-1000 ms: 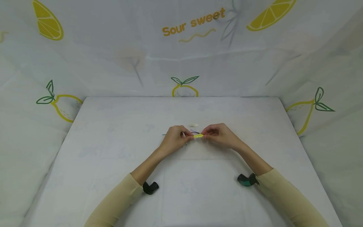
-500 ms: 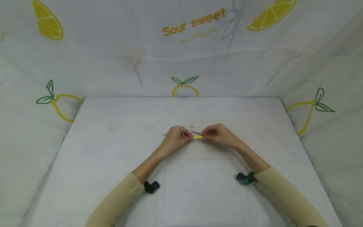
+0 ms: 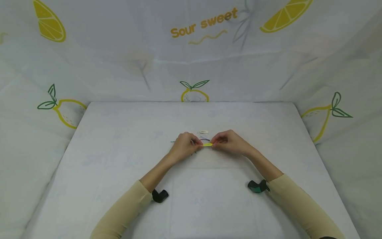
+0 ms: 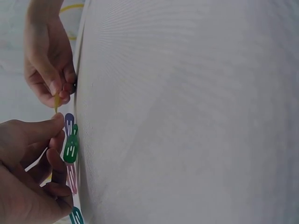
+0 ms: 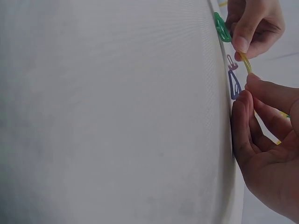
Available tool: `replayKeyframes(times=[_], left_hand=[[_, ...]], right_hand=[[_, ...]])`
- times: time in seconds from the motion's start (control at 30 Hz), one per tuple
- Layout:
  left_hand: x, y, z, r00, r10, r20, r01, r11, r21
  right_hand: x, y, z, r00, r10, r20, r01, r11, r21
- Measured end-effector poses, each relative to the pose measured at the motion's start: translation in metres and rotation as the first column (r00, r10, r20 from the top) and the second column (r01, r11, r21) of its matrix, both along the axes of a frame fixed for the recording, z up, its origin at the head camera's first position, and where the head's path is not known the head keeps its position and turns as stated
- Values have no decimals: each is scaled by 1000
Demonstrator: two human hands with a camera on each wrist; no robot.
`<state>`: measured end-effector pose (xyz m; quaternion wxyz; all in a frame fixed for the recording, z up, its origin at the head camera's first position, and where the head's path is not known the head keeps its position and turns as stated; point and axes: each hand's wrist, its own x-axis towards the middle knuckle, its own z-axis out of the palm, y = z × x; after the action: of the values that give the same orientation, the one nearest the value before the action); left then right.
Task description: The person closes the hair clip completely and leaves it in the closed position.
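A yellow snap hair clip (image 3: 207, 144) spans the gap between both hands, close over the middle of the table. My left hand (image 3: 185, 145) pinches one end of it between thumb and fingertips. At the other end, my right hand (image 3: 228, 142) pinches it the same way. More clips lie behind and below the hands: in the left wrist view a purple clip (image 4: 69, 122), a green clip (image 4: 71, 148), a pink clip (image 4: 71, 177) and a teal clip (image 4: 76, 215). Fingers cover most of these in the head view.
A cream-coloured clip (image 3: 203, 132) lies just beyond the hands. Under each forearm juts a black wrist device, the left device (image 3: 160, 196) and the right device (image 3: 257, 186). The white-covered table (image 3: 119, 172) meets lemon-printed cloth (image 3: 119, 76) at the back and sides.
The yellow clip has turned slightly in the fingers and shifted a little left and nearer. My right hand has edged left with it; both grips stay the same.
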<state>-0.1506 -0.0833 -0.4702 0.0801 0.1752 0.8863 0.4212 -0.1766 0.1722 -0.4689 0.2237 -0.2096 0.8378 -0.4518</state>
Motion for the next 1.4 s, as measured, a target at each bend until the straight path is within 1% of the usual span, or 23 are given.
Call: replayKeyframes(times=[0.4,0.53,0.7,0.97,1.4], left_hand=[[-3,-2,-1,1000,-21,23,20,1000,19],[-4,-4,-3,999,-29,28,29,999,32],[-6,-6,-4,998,-36,53,34,999,40],[-6,-6,-6,995,-40,88,40,999,2],[-3,-5,-8,997,-19,75,19,1000,-9]], right_hand=[[-5,0,1,999,32,18,-32,999,3],[-6,0,2,999,29,22,-29,1000,5],[-6,-1,2,999,24,27,-24,1000,10],[-7,-2,0,999,22,29,-23,1000,11],[-7,-3,-2,999,37,19,-38,999,22]])
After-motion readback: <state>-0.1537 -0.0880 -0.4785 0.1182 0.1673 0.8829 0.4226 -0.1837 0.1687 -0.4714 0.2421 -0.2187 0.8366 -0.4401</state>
